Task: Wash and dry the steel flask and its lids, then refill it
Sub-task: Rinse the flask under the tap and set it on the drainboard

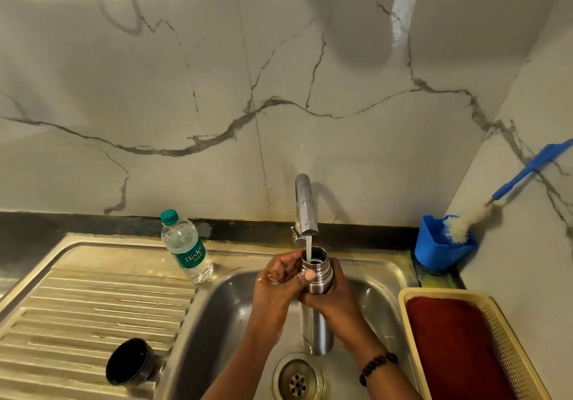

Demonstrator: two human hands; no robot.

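Flask [319,278] rinsing under tap [305,207]: I see right hand [338,294] wrapped round it, left hand [279,275] pinching its neck; next, swirl and tip out.

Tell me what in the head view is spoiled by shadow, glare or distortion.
Head view: a large soft shadow falls on the marble wall at the top; wide-angle distortion bows the counter edge and drainboard; window glare streaks the wall; the steel flask and both hands stay sharp and evenly lit.

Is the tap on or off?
On. A stream of water falls from the tap into the open mouth of the steel flask, which the right hand holds upright over the sink.
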